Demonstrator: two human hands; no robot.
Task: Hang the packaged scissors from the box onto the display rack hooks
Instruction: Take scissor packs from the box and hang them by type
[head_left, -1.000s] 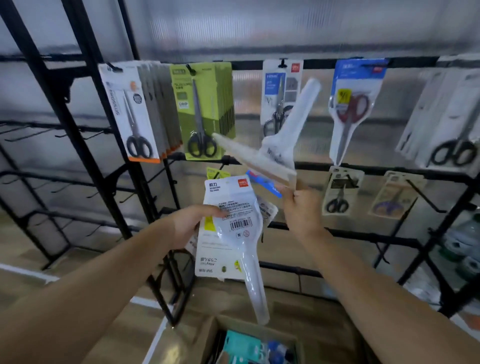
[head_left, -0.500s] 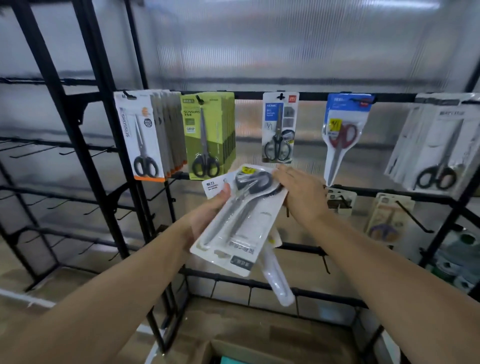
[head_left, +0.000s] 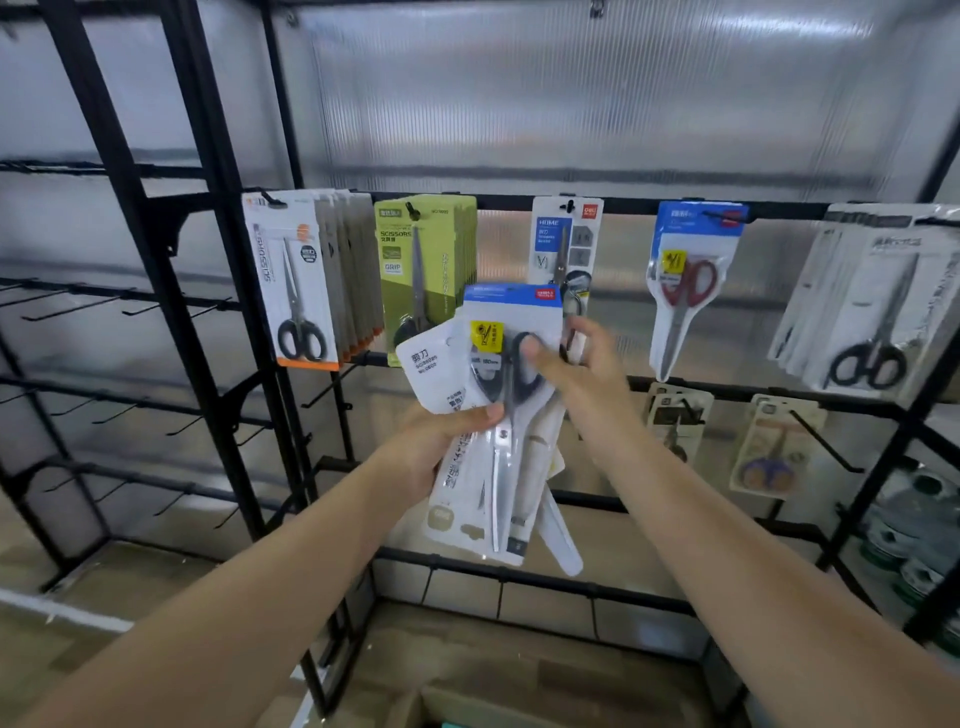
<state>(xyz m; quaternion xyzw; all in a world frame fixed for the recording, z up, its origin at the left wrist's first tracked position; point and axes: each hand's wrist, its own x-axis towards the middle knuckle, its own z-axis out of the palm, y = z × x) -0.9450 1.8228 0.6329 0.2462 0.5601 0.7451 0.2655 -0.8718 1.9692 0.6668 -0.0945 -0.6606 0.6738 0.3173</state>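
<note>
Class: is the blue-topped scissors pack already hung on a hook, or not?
Not hung. The blue-topped pack sits in both hands, in front of the rack.

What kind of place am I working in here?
Likely a shop or a mock retail display: black display rack with hooks, carded scissors hanging in rows, and a cardboard box of stock below.

The box (head_left: 467, 709) is cut off by the bottom edge; the held packs (head_left: 483, 441) hide part of the rack (head_left: 519, 577) behind them.
</note>
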